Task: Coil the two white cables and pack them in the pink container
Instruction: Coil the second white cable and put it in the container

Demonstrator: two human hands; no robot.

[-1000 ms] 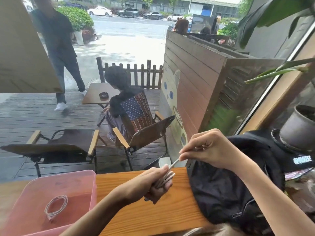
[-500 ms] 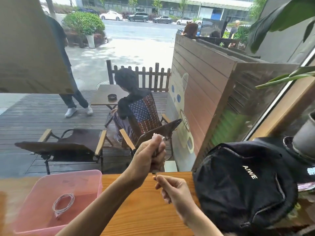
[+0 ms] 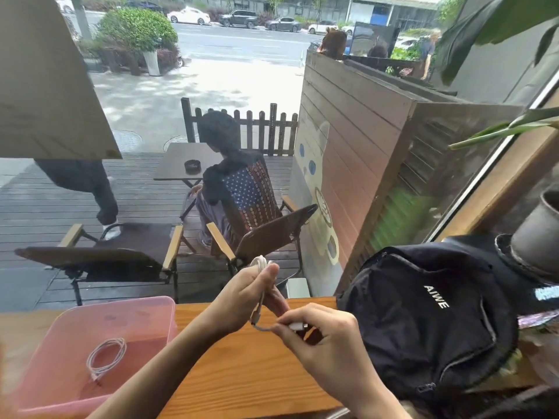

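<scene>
One white cable lies coiled on the floor of the pink container at the left of the wooden counter. My left hand is raised above the counter's middle and grips the bundled loops of the second white cable, whose top sticks out above my fingers. My right hand sits just below and to the right, pinching the white plug end of that same cable, with a short curved stretch between the two hands.
A black backpack lies on the counter right of my hands. A grey plant pot stands at the far right. Beyond the window are chairs, a seated person and a person walking.
My left hand has stayed raised with the bundle. My right hand moved from under it to the right and now holds the plug end. The view shifted slightly.
</scene>
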